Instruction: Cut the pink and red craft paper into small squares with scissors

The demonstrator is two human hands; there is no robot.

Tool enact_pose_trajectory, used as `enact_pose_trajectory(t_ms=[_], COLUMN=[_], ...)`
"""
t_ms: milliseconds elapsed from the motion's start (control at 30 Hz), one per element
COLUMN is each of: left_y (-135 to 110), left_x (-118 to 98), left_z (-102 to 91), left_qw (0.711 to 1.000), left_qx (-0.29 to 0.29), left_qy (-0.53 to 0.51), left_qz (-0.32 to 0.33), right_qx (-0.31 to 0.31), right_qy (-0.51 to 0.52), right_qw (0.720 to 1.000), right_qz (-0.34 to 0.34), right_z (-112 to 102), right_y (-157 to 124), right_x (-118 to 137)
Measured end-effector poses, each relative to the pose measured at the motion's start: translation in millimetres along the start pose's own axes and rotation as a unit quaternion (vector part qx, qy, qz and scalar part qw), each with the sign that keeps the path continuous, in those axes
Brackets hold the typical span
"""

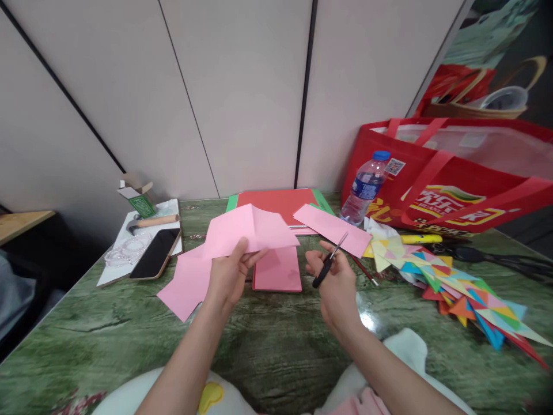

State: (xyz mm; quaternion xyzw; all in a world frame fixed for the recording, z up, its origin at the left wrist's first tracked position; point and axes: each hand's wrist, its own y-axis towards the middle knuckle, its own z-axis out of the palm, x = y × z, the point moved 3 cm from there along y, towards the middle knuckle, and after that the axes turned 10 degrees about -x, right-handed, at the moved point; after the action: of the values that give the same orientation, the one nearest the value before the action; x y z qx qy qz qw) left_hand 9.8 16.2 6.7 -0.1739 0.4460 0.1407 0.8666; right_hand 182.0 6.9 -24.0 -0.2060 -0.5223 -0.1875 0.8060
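Paper (248,233), one pink creased sheet, is resting in our left hand (228,276), whose thumb is pressing from above while its fingers are supporting from below. Our right hand (337,279) is curling around black-handled scissors (322,273), their tips pointing away from us and standing clear of the sheet.

Between the hands, a pink stack (279,274) is lying flat; just left of the left hand, loose pink paper (184,285) is spreading, and just beyond the right hand a pink strip (334,227) is slanting. We are judging the work to be partway along: the crease is showing and the strip is looking already cut or folded, while the stack is seeming untouched.

Farther beyond both hands, a red sheet (276,200) is lying over green. Well left of the left hand, a smartphone (155,253) and a hammer (158,221) are resting; right of the right hand, multicoloured folded paper (469,288) is sprawling, with a water bottle (365,190) and red shopping bag (415,167) standing beyond. Under everything, a green marbled tabletop (268,346) is shining, and pale wall panels (250,104) are rising behind.
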Motion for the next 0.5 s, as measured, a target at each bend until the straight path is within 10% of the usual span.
enact_pose_trajectory(t_ms=[133, 267, 500], left_y=[-3.2, -15.5, -33.1], left_x=[-4.4, -5.8, 1.9], left_z=[4.5, 13.3, 19.4], left_qw=[0.999, 0.997, 0.999], left_qx=[0.013, 0.037, 0.013], left_qy=[-0.040, -0.063, 0.017], left_qz=[0.016, 0.033, 0.044], right_qx=[0.170, 0.404, 0.480], right_qy=[-0.029, -0.059, -0.062], right_qw=[0.985, 0.907, 0.858], right_qz=[-0.004, 0.101, 0.172], right_z=[10.6, 18.3, 16.8], right_y=[-18.9, -48.1, -60.9], right_x=[4.7, 4.5, 10.0])
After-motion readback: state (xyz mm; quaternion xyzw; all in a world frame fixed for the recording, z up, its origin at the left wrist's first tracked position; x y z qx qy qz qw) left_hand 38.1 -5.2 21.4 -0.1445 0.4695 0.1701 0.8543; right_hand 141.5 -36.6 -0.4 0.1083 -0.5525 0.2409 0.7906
